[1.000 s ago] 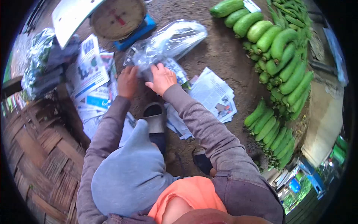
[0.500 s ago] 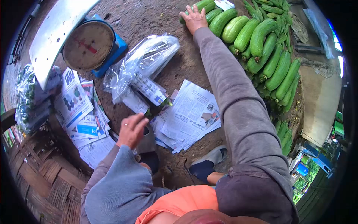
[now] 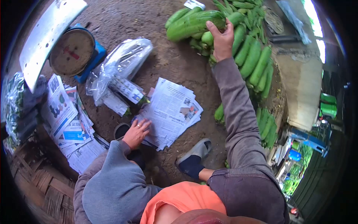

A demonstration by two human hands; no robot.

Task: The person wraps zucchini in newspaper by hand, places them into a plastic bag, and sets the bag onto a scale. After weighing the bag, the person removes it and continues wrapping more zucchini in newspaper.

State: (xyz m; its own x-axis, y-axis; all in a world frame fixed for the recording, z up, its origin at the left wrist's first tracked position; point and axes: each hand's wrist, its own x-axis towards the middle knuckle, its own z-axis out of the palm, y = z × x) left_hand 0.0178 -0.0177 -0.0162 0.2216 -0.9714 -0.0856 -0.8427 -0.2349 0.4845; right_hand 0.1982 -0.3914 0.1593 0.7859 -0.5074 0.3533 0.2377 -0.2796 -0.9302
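In my right hand (image 3: pixel 223 42) is a large green cucumber (image 3: pixel 195 25), gripped near its right end and raised above the pile, thumb on the near side. More cucumbers (image 3: pixel 250 58) lie side by side beneath and beyond the hand. My left hand (image 3: pixel 137 133), a ring on one finger, rests with fingers spread at the left edge of a stack of newspaper sheets (image 3: pixel 169 108). Beyond that hand, a clear plastic bag (image 3: pixel 130 56) lies over newspaper-wrapped bundles (image 3: pixel 126 87), with green tips showing at their ends.
A blue scale (image 3: pixel 97 54) with a round, rusty pan stands at the far left, beside a white panel (image 3: pixel 48 37). More newspapers (image 3: pixel 76 138) and a filled plastic bag (image 3: pixel 16 104) sit at the left. Smaller ridged green vegetables (image 3: pixel 266 127) lie at the right. My shoe (image 3: pixel 197 153) is near the stack.
My right hand has lifted a cucumber off the pile and swung it rightward. My left hand has come down onto the newspaper edge. The view has shifted slightly.
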